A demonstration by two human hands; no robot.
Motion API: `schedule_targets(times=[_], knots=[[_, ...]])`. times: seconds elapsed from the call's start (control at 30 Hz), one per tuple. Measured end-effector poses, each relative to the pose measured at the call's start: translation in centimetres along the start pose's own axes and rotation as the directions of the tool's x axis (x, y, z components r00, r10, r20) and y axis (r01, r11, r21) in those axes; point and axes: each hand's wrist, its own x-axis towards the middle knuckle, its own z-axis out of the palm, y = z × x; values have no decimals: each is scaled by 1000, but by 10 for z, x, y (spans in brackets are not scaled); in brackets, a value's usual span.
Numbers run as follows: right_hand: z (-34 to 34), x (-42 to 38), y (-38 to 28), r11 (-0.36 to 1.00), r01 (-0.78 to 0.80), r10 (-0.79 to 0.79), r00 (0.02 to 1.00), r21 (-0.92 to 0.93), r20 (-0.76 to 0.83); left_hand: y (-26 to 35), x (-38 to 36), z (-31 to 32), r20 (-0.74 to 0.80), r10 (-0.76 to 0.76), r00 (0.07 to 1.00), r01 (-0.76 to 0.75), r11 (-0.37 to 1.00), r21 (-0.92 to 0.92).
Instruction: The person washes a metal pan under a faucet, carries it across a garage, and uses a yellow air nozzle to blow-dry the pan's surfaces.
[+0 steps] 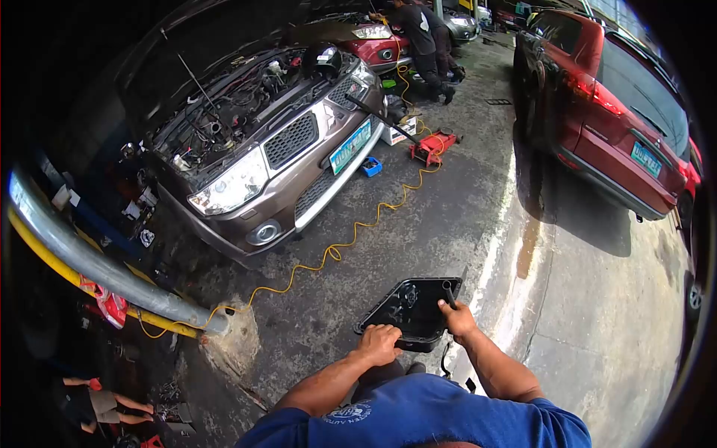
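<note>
A black, roughly rectangular pan with a raised rim is held in front of my body, its hollow inside facing up. My left hand grips the pan's near left edge, fingers over the rim. At the pan's right side, my right hand is closed around a dark, rod-like tool, whose round end points away from me over the pan's right edge. Part of the right hand's grip is hidden, and I cannot tell if it also touches the pan.
A brown car with its hood up stands ahead left. A yellow cord crosses the floor to a red floor jack. A red car is at right. A metal rail is left. Several people are around.
</note>
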Motion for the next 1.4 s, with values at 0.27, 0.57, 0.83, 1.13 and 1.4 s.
schedule_targets(times=[0.27,0.57,0.83,1.13,1.4], knots=[[-97,229,-183,847,187,-138,981,-498,135,-111,306,-55,-6,15,1000,-15,1000,-22],[-264,429,-41,699,-649,532,753,-301,-387,-202,660,-131,341,-64,938,46,997,62],[-359,514,-21,585,-807,772,523,81,-362,-227,972,-144,408,-125,904,97,991,89],[-574,962,-293,872,-473,470,736,127,-488,-209,1293,-172,360,-220,907,202,975,87],[-671,1282,-532,986,-116,45,879,-121,-474,-222,1574,-183,366,-335,868,305,942,139]])
